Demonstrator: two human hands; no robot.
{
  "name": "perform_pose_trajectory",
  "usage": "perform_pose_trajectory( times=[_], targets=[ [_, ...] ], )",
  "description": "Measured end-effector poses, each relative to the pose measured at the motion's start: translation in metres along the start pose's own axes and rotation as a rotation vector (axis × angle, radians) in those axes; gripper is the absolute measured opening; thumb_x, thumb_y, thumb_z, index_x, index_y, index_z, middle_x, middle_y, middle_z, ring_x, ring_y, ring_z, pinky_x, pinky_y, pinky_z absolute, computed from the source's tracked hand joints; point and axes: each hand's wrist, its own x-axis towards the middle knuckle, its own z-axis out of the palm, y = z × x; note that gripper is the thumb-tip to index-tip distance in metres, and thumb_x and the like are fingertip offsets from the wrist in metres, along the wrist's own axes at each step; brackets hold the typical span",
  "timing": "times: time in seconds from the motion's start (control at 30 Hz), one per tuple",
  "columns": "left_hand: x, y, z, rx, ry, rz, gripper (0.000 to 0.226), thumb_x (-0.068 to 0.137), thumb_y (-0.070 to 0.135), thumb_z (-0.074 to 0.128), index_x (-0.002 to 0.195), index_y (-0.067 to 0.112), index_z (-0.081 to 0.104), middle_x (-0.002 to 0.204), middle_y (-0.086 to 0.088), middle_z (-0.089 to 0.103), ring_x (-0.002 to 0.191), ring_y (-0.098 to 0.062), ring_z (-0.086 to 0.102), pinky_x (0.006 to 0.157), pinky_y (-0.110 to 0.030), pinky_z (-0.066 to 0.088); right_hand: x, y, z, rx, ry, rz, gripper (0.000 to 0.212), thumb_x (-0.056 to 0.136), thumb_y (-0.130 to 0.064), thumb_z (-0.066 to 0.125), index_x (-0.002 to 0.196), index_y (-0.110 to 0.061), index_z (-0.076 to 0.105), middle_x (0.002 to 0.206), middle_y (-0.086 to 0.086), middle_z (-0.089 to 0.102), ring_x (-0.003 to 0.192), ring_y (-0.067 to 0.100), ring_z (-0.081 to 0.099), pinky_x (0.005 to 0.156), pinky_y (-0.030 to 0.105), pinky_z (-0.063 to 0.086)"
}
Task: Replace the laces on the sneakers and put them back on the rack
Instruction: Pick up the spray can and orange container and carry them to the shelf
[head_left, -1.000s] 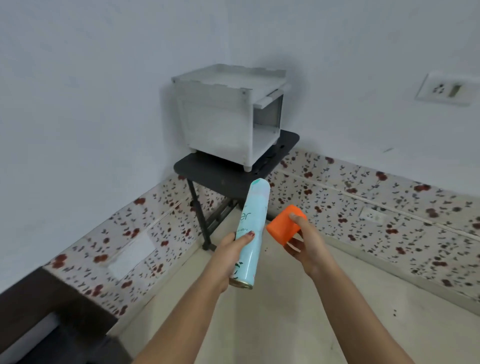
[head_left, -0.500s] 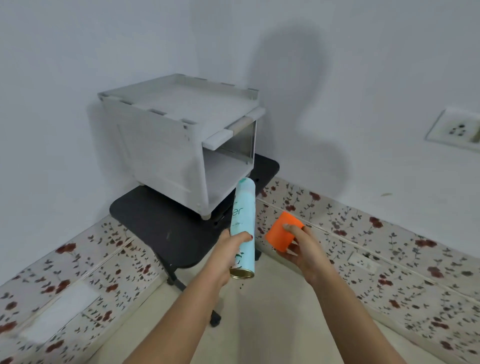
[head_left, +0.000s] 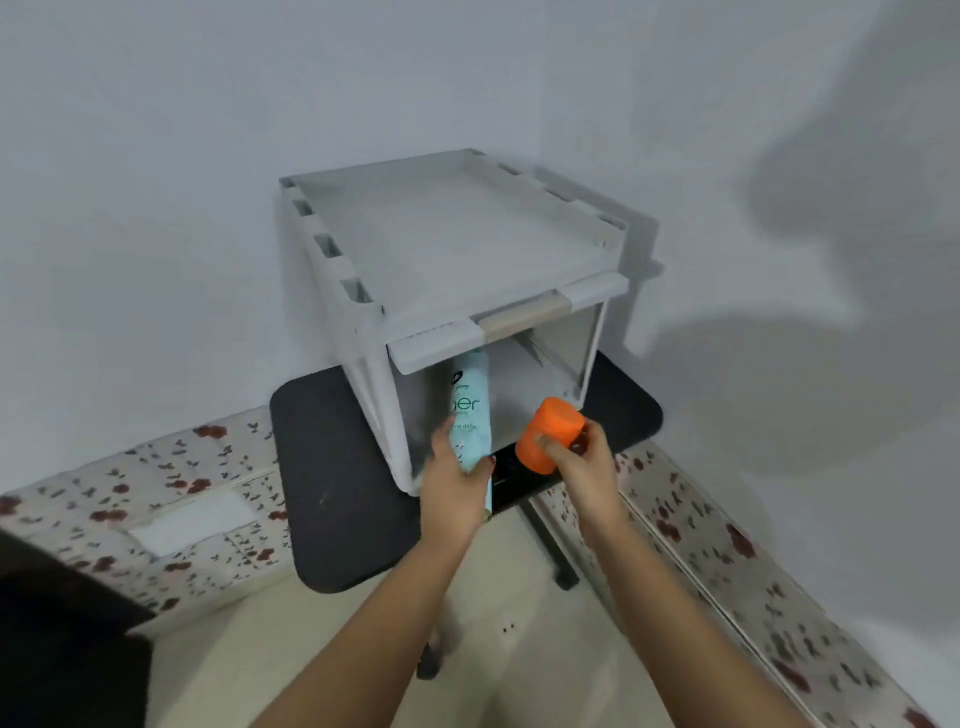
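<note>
A white box-shaped rack (head_left: 452, 244) with an open front stands on a small black table (head_left: 332, 467) in the room's corner. My left hand (head_left: 454, 480) grips a tall pale-green spray can (head_left: 470, 410), whose top reaches under the rack's front lip into the lower opening. My right hand (head_left: 582, 457) holds an orange cap (head_left: 550, 431) just in front of the rack's open shelf, to the right of the can. No sneakers or laces are in view.
White walls meet behind the rack. A flower-patterned tiled skirting (head_left: 156, 499) runs along both walls. The table's black leg (head_left: 550, 545) stands on the pale floor under my arms. A dark object (head_left: 57, 639) fills the lower left corner.
The view has closed in on the rack. Both hands moved forward, and the can's top now sits inside the rack's front opening; the orange cap has come up to the shelf.
</note>
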Motion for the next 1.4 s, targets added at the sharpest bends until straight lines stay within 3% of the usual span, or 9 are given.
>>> perform_pose_trajectory(
  times=[0.17,0.43,0.57,0.63,0.77,1.03,1.23,1.3,1.4],
  targets=[
    [0.033,0.001,0.027,0.33,0.176,-0.046,0.059,0.091,0.016,0.057,0.143,0.01,0.029,0.137,-0.013,0.044,0.119,-0.033,0.051,0.096,-0.046,0.046,0.042,0.006,0.003,-0.108,-0.136,-0.04,0.047,0.08,-0.015,0.073,0.121,-0.021,0.05,0.1,-0.012,0.059,0.099,0.013,0.058,0.089,0.029,0.042],
    [0.072,0.011,0.019,0.583,0.229,-0.13,0.057,0.1,0.018,0.039,0.151,0.01,0.015,0.155,-0.014,0.024,0.127,-0.033,0.047,0.097,-0.041,0.046,0.065,0.016,-0.006,-0.287,-0.23,-0.194,0.058,0.081,-0.015,0.074,0.131,-0.014,0.046,0.11,-0.006,0.053,0.105,0.011,0.05,0.092,0.027,0.038],
    [0.077,0.007,0.015,0.783,0.216,-0.061,0.057,0.101,0.018,0.034,0.152,0.008,0.012,0.161,-0.007,-0.003,0.147,-0.027,0.011,0.112,-0.039,0.034,0.073,0.017,-0.006,-0.266,-0.19,-0.264,0.05,0.082,-0.01,0.072,0.128,-0.012,0.052,0.111,-0.008,0.053,0.107,0.01,0.049,0.094,0.025,0.035],
    [0.068,0.007,0.019,0.863,0.243,0.025,0.057,0.1,0.025,0.038,0.152,0.01,0.018,0.161,-0.005,0.003,0.148,-0.023,0.002,0.116,-0.038,0.027,0.077,0.02,-0.004,-0.276,-0.163,-0.254,0.053,0.082,-0.012,0.073,0.13,-0.012,0.05,0.111,-0.009,0.052,0.108,0.008,0.046,0.097,0.025,0.035],
    [0.041,0.0,0.025,0.983,0.257,0.141,0.06,0.096,0.026,0.047,0.15,0.014,0.024,0.16,-0.004,0.012,0.147,-0.024,0.009,0.118,-0.038,0.016,0.084,0.025,0.002,-0.227,-0.107,-0.253,0.05,0.085,-0.014,0.071,0.13,-0.015,0.049,0.112,-0.006,0.058,0.106,0.01,0.051,0.097,0.028,0.038],
    [0.056,-0.006,0.022,1.003,0.145,0.145,0.063,0.088,-0.004,0.048,0.147,0.01,0.032,0.156,-0.002,0.025,0.146,-0.02,0.014,0.118,-0.034,0.023,0.132,0.004,0.033,-0.42,-0.024,-0.204,0.009,0.089,-0.015,0.062,0.097,-0.01,0.06,0.096,0.011,0.066,0.091,0.024,0.062,0.076,0.026,0.04],
    [0.049,-0.009,0.021,0.992,0.146,0.201,0.055,0.093,0.01,0.047,0.146,0.017,0.034,0.156,0.002,0.024,0.147,-0.019,0.011,0.12,-0.034,0.017,0.145,0.008,0.048,-0.509,-0.021,-0.152,0.018,0.091,-0.023,0.06,0.1,-0.007,0.059,0.097,0.011,0.065,0.094,0.027,0.064,0.075,0.026,0.04],
    [0.036,-0.009,0.022,0.971,0.154,0.264,0.052,0.094,0.014,0.05,0.145,0.018,0.038,0.152,0.001,0.034,0.144,-0.02,0.023,0.119,-0.033,0.018,0.135,0.012,0.042,-0.476,-0.051,-0.136,0.024,0.09,-0.024,0.061,0.105,-0.005,0.059,0.095,0.011,0.065,0.094,0.029,0.064,0.074,0.026,0.041],
    [0.007,0.0,0.019,0.839,0.212,0.447,0.043,0.091,0.014,0.056,0.133,0.018,0.053,0.132,0.001,0.057,0.124,-0.021,0.051,0.105,-0.036,0.042,0.089,0.014,0.02,-0.277,-0.097,-0.299,0.026,0.092,-0.024,0.06,0.115,-0.01,0.059,0.101,0.002,0.065,0.1,0.019,0.062,0.081,0.022,0.046]
  ],
)
